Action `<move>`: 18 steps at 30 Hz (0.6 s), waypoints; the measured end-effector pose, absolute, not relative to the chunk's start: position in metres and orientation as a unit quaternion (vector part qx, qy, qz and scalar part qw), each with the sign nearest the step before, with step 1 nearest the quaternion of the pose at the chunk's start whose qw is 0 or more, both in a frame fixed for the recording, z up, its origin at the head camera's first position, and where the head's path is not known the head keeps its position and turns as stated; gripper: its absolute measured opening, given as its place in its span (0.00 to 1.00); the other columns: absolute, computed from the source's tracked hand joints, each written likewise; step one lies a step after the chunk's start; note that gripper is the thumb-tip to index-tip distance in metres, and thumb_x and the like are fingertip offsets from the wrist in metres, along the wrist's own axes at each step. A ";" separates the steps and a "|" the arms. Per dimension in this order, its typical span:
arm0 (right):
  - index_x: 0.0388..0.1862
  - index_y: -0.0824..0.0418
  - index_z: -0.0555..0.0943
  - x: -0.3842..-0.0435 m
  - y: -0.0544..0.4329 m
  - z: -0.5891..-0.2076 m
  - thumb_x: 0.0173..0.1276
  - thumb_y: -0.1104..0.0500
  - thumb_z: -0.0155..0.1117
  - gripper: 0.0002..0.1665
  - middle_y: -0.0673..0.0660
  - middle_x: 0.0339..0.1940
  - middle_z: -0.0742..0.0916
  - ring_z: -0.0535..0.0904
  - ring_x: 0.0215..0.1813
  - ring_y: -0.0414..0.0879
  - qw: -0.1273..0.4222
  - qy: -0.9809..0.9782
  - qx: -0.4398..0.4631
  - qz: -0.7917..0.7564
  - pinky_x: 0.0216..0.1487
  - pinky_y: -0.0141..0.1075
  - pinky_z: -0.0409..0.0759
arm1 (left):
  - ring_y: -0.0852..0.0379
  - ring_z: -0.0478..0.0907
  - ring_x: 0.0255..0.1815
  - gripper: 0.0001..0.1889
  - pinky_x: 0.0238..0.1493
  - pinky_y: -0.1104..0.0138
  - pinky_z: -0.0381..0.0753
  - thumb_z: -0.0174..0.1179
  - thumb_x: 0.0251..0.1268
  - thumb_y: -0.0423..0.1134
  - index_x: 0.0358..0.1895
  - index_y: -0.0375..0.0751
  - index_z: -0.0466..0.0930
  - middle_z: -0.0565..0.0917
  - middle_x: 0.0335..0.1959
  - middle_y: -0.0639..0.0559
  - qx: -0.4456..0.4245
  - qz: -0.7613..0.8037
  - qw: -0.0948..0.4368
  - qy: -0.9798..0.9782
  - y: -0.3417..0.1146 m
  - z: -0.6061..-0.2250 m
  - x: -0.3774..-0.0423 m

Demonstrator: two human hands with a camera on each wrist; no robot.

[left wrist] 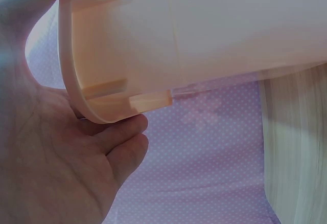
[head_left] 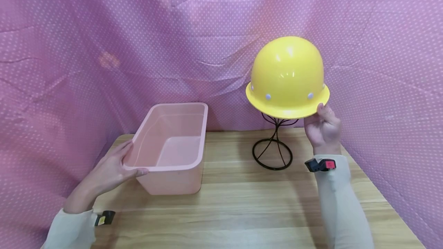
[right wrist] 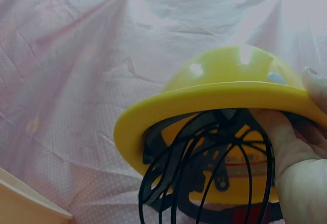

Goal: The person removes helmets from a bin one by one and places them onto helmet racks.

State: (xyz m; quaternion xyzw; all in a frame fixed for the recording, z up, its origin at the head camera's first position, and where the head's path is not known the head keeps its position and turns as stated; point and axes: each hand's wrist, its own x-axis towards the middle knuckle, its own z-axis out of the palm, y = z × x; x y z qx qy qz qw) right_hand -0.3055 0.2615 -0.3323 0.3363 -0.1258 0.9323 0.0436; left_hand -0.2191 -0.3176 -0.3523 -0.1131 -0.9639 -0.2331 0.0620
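A yellow hard hat [head_left: 287, 72] sits over the top of a black wire stand [head_left: 272, 154] on the right of the table. My right hand [head_left: 324, 128] grips its brim at the near right, thumb on top and fingers under the edge. In the right wrist view the hat's straps and the stand's wire dome [right wrist: 237, 142] show beneath the shell. On the left, my left hand [head_left: 112, 168] holds the near left corner of a pink plastic bin [head_left: 174, 181]. Its thumb lies at the front rim, while the other fingers [left wrist: 125, 132] curl under the rim outside.
The wooden table [head_left: 235, 210] has light grain and carries the bin and stand, with a gap between them. Pink dotted cloth [head_left: 214, 26] hangs behind the table and along both sides. The bin's inside holds nothing visible.
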 end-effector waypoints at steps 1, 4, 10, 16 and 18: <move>0.72 0.73 0.66 -0.306 0.261 -0.334 0.76 0.74 0.42 0.26 0.66 0.67 0.80 0.79 0.68 0.57 0.040 -0.123 0.338 0.932 0.74 0.43 0.74 | 0.23 0.54 0.78 0.62 0.69 0.27 0.59 0.71 0.53 0.65 0.81 0.34 0.47 0.57 0.80 0.28 -0.113 -0.234 0.062 -0.964 -0.318 -0.353 -0.219; 0.71 0.73 0.68 -0.306 0.261 -0.340 0.76 0.74 0.42 0.25 0.66 0.66 0.81 0.80 0.66 0.58 0.030 -0.124 0.346 0.929 0.72 0.43 0.76 | 0.24 0.55 0.78 0.61 0.69 0.28 0.59 0.71 0.54 0.65 0.82 0.36 0.48 0.57 0.80 0.29 -0.114 -0.236 0.065 -0.963 -0.318 -0.353 -0.220; 0.70 0.72 0.68 -0.307 0.259 -0.352 0.77 0.73 0.40 0.25 0.65 0.65 0.81 0.81 0.65 0.57 0.011 -0.126 0.352 0.928 0.71 0.43 0.76 | 0.25 0.56 0.78 0.61 0.69 0.29 0.60 0.72 0.53 0.65 0.81 0.35 0.49 0.59 0.79 0.30 -0.113 -0.241 0.071 -0.961 -0.321 -0.355 -0.221; 0.70 0.71 0.68 -0.301 0.260 -0.367 0.76 0.74 0.42 0.25 0.64 0.65 0.82 0.81 0.66 0.56 0.016 -0.115 0.335 0.935 0.73 0.41 0.74 | 0.26 0.56 0.78 0.61 0.69 0.29 0.60 0.71 0.54 0.65 0.82 0.36 0.49 0.59 0.79 0.30 -0.118 -0.240 0.072 -0.961 -0.320 -0.354 -0.223; 0.70 0.71 0.69 -0.299 0.262 -0.372 0.77 0.73 0.41 0.25 0.64 0.65 0.82 0.81 0.66 0.55 0.011 -0.110 0.331 0.937 0.73 0.41 0.74 | 0.26 0.55 0.79 0.61 0.69 0.29 0.59 0.71 0.54 0.66 0.82 0.37 0.47 0.58 0.80 0.30 -0.116 -0.238 0.066 -0.962 -0.320 -0.353 -0.224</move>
